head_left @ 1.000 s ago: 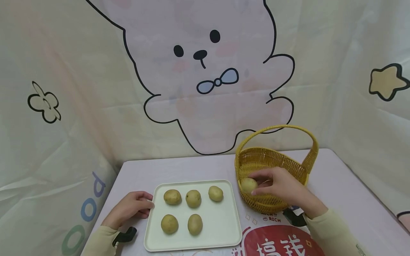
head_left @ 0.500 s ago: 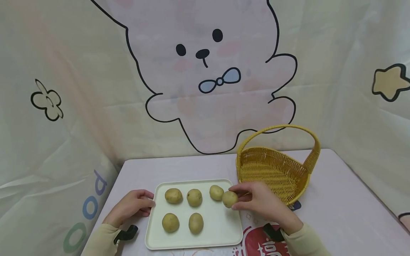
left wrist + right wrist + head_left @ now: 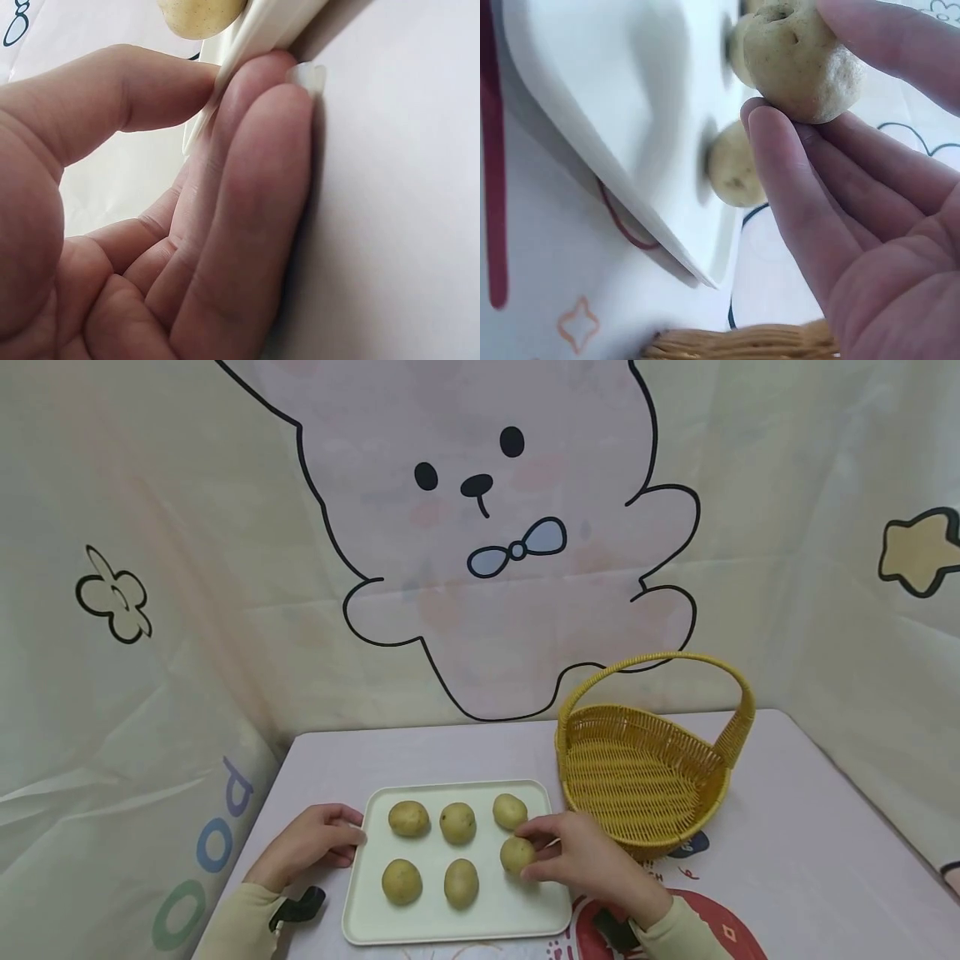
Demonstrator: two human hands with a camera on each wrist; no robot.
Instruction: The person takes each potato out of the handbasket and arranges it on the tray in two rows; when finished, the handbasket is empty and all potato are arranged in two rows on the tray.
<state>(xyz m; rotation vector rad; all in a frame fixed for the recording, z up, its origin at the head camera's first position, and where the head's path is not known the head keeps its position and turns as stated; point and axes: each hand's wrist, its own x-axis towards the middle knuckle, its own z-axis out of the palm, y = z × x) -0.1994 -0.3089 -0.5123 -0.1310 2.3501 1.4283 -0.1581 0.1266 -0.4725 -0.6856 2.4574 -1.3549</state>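
My right hand (image 3: 581,856) pinches a potato (image 3: 517,857) between thumb and fingertips, over the right part of a cream tray (image 3: 427,922). In the right wrist view that potato (image 3: 802,60) is held up off the tray's surface. Three potatoes lie in the tray's back row, the rightmost one (image 3: 510,811) just behind the held potato. Two more, including an oval potato (image 3: 461,883), lie in front at left and middle. At the tray's left edge is my left hand (image 3: 315,843). The left wrist view shows its thumb (image 3: 165,94) and fingers pinching the tray's rim (image 3: 259,45).
A yellow wicker basket (image 3: 637,768) with a tall handle stands right of the tray, with nothing in it. The table (image 3: 420,752) has a light cover with a red print (image 3: 720,918) at front right. Behind hangs a cloth backdrop (image 3: 480,668) with a cartoon bear.
My right hand has carried the potato from inside the basket leftward over the tray, then lower at its right part. My left hand has stayed at the tray's edge.
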